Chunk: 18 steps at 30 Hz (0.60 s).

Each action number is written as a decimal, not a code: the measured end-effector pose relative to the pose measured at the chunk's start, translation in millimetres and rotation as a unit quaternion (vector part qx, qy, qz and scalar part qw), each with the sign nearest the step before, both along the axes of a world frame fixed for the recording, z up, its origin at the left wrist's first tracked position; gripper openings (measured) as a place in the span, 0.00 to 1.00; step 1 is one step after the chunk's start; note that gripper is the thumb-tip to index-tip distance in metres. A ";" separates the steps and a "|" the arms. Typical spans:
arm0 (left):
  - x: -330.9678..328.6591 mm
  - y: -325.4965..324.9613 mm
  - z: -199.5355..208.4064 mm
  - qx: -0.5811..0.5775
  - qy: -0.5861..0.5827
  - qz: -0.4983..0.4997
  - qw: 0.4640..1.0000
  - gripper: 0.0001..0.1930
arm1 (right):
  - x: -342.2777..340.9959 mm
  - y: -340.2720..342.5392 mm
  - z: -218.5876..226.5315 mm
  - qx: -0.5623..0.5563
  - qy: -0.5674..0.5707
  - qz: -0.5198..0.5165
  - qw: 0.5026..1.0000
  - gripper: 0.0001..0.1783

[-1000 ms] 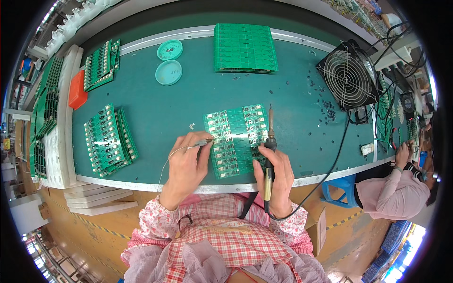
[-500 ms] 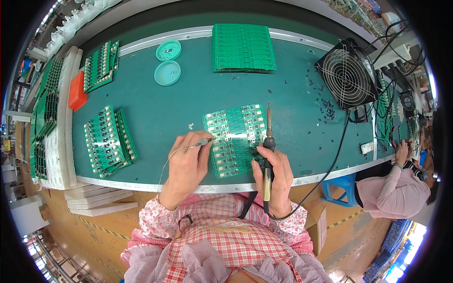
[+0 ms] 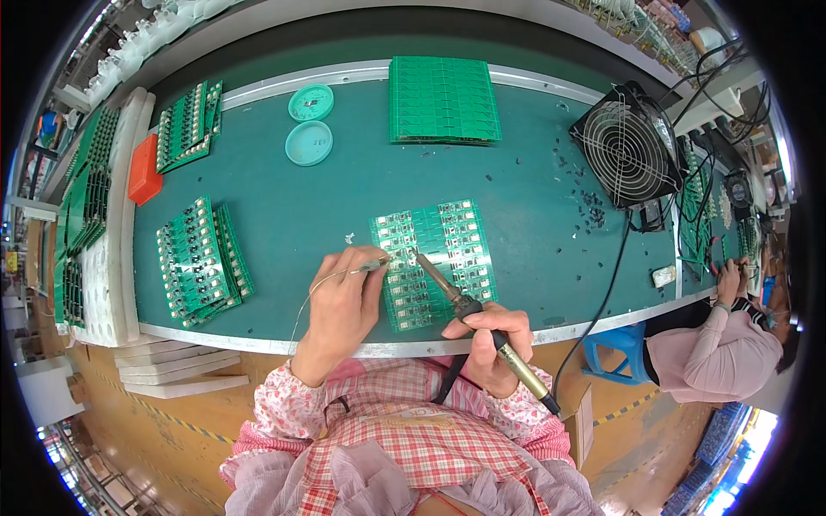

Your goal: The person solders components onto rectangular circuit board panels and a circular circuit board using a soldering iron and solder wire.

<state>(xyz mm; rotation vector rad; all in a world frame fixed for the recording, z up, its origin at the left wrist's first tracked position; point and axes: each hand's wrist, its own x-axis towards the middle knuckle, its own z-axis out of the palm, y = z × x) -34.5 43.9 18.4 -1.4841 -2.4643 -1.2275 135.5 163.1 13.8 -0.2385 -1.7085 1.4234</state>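
The left grip (image 3: 337,297) was closed around a wire guide (image 3: 370,266), the right grip (image 3: 495,344) around a soldering iron (image 3: 466,307); soldering the circuit board (image 3: 439,242) on the table (image 3: 284,224) seemed in hand, next probably requiring steadiness.

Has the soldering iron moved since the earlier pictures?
Yes, leftward: the tip of the soldering iron went from right of the circuit board to over its left half.

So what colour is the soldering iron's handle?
The handle is black toward the tip, gold behind, with a black end; best seen in the head view.
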 end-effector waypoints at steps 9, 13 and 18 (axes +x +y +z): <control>0.0 -0.1 -2.3 0.000 0.000 0.002 1.000 0.11 | -5.3 2.8 -0.4 0.039 -0.013 0.010 0.999 0.05; -0.1 -0.2 -2.6 0.007 0.009 0.003 1.000 0.11 | -5.7 3.4 0.8 0.045 -0.022 0.006 0.999 0.05; 0.1 -0.2 -0.5 -0.002 0.001 0.005 1.000 0.10 | -6.7 4.1 3.1 0.047 -0.031 0.015 0.998 0.06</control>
